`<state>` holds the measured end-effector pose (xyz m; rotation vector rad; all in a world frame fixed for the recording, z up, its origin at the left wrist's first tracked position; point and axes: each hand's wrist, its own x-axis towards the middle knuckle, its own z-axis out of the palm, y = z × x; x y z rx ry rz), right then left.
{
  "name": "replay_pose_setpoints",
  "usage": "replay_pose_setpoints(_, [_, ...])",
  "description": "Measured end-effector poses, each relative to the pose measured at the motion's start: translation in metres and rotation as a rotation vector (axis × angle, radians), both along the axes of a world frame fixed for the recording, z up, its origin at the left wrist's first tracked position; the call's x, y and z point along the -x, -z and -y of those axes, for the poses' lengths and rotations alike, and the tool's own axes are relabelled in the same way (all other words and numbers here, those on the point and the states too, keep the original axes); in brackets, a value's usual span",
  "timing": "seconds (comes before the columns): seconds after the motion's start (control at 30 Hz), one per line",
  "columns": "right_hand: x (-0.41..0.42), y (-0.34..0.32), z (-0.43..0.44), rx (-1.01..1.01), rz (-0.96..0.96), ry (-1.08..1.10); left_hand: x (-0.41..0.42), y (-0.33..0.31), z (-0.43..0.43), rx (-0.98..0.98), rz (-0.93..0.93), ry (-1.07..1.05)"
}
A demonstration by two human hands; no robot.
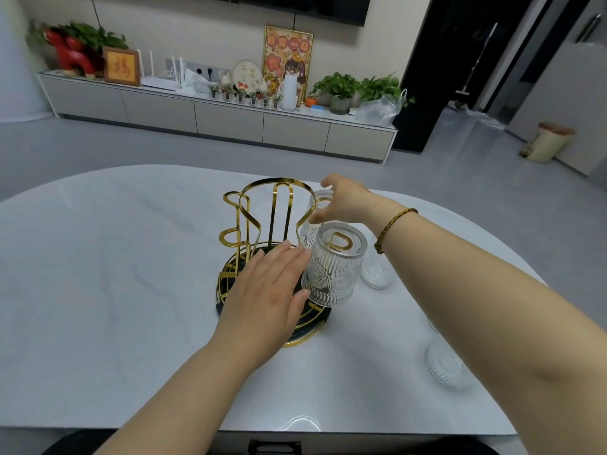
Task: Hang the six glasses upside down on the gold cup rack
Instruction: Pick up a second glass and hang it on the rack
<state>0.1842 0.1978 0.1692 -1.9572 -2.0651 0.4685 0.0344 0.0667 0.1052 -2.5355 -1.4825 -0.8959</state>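
The gold cup rack (262, 218) stands on its round dark base in the middle of the white table. One ribbed glass (335, 264) hangs upside down on the rack's near right prong. My left hand (269, 290) lies flat over the base with its fingertips against that glass. Behind it my right hand (345, 200) grips a second glass (320, 200), upside down beside the rack's far right prong. Further glasses stand on the table to the right: one (376, 274) under my right wrist and another (445, 364) near the right edge, partly hidden by my forearm.
The white oval table (115, 274) has its near edge at the bottom of the view. Beyond it are grey floor, a long low cabinet (213, 116) with plants and ornaments, and a small bin (548, 142) at the right.
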Motion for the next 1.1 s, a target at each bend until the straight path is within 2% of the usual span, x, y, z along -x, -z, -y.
replay_pose_setpoints(0.17, [-0.005, -0.009, 0.008, -0.022, 0.011, -0.008, -0.001, 0.000, 0.001, -0.007, -0.007, -0.017])
replay_pose_setpoints(0.3, [-0.015, -0.018, 0.030, -0.088, -0.018, 0.013, -0.003, -0.001, 0.004, 0.065, 0.026, -0.015])
replay_pose_setpoints(0.47, [-0.041, -0.022, 0.083, -0.226, -0.159, 0.055, -0.010, -0.001, 0.023, 0.081, 0.057, -0.051])
replay_pose_setpoints(0.57, [-0.061, -0.012, 0.122, -0.304, -0.290, 0.089, -0.021, 0.008, 0.044, -0.020, 0.080, 0.026])
replay_pose_setpoints(0.63, [-0.073, 0.000, 0.150, -0.347, -0.371, 0.125, -0.032, 0.018, 0.055, -0.008, 0.065, 0.100])
replay_pose_setpoints(0.8, [-0.089, 0.049, 0.209, -0.509, -0.514, 0.283, -0.061, 0.053, 0.066, 0.139, -0.048, 0.158])
replay_pose_setpoints(0.9, [-0.096, 0.083, 0.233, -0.643, -0.530, 0.424, -0.066, 0.075, 0.064, 0.346, -0.077, 0.127])
replay_pose_setpoints(1.1, [-0.116, 0.130, 0.238, -0.591, -0.592, 0.734, -0.064, 0.101, 0.056, 0.433, -0.134, 0.076])
